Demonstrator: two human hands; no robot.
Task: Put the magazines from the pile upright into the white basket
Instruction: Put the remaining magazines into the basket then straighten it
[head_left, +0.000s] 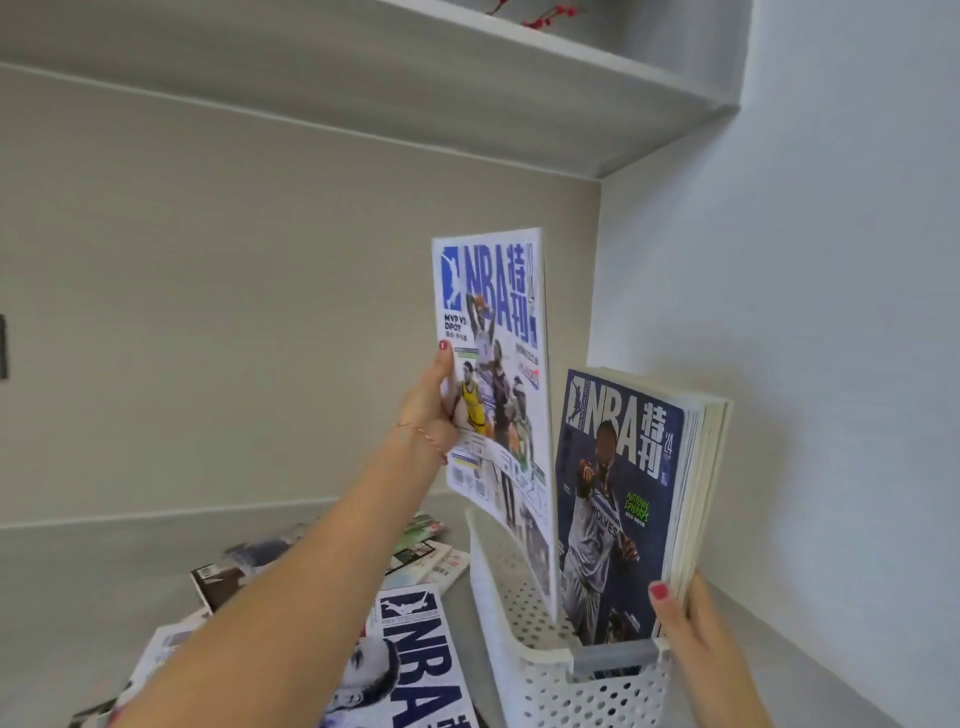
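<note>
Grey counter (78, 571) in a corner — both hands' fingers clamp magazines (491, 374).

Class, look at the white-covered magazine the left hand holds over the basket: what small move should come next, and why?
Probably lower it straight down. The left hand grips the white-covered magazine upright, its bottom edge already inside the white basket, in the open gap left of the standing magazines that the right hand holds against the right side.
</note>
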